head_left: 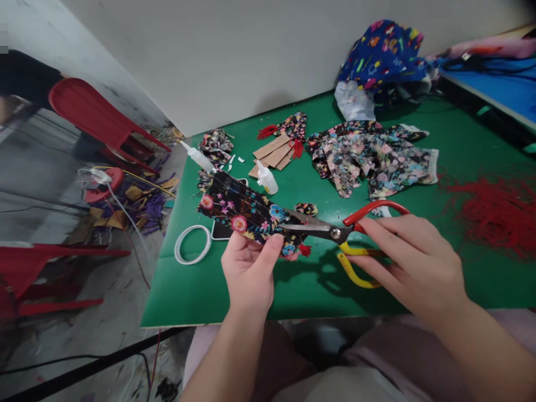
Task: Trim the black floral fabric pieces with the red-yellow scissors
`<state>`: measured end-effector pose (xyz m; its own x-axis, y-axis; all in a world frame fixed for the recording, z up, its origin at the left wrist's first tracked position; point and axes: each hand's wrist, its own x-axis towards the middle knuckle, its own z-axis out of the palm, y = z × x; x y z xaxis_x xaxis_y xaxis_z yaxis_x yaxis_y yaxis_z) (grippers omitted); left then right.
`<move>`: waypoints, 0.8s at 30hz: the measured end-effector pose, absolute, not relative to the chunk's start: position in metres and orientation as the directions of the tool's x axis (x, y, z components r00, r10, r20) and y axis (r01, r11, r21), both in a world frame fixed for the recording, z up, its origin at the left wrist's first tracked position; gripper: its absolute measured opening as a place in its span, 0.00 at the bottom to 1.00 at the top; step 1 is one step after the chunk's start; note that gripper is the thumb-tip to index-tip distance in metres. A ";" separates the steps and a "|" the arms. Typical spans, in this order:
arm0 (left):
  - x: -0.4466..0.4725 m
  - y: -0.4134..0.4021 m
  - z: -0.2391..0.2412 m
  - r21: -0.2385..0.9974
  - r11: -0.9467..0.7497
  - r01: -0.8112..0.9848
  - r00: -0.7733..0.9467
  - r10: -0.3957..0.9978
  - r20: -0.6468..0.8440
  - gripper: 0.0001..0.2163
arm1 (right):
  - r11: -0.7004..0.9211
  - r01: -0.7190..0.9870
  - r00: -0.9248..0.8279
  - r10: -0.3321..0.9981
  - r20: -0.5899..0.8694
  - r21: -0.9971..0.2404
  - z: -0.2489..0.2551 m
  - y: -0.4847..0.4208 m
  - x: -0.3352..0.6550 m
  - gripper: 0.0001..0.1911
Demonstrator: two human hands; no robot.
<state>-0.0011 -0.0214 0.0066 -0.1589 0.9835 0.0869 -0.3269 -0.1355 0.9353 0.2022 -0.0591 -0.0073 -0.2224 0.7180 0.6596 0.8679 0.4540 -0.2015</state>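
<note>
Your L hand (251,273) pinches a black, floral-print cloth strip (234,206), thumb on top; the other fingers are mostly hidden beneath it. Your R hand (422,262) has its fingers curled round the handles of red-and-yellow-gripped metal scissors (335,233); blades reach over the cloth's R end, tips nr your L thumb, but can't tell if they bite. The cloth also covers most of a dark, white-edged flat device (220,230) just L of your L fingers. A small red tuft (304,249) shows R of those fingers; can't tell if it's attached.

Qty: 1 white ring-shaped roll (177,247), L of your L fingers; 2 white plastic nozzle bottles (268,181) beyond them; several flat brown strips (272,148) further off, overlapping, so no exact count; 1 loose pile of red thread (498,218) R of your R fingers, cut off at the frame edge. These sit on the smooth green surface (180,301).
</note>
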 end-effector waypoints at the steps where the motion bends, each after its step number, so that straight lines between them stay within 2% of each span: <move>1: -0.002 -0.022 0.006 0.935 -0.134 -0.329 -0.158 0.984 0.086 0.08 | 0.451 0.870 -0.219 0.716 0.662 -0.200 -0.007 -0.059 0.202 0.19; 15: -0.001 -0.022 0.008 0.947 -0.133 -0.292 -0.154 0.984 0.091 0.09 | 0.434 0.882 -0.214 0.716 0.664 -0.183 -0.010 -0.059 0.201 0.20; 24: -0.002 -0.022 0.006 0.950 -0.100 -0.297 -0.125 0.990 0.065 0.09 | 0.442 0.881 -0.233 0.717 0.658 -0.170 -0.011 -0.060 0.202 0.17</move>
<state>-0.0022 -0.0221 0.0057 -0.1255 0.9900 0.0650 -0.2973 -0.1000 0.9495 0.2016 -0.0601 -0.0113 -0.2325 0.7166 0.6575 0.8808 0.4419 -0.1701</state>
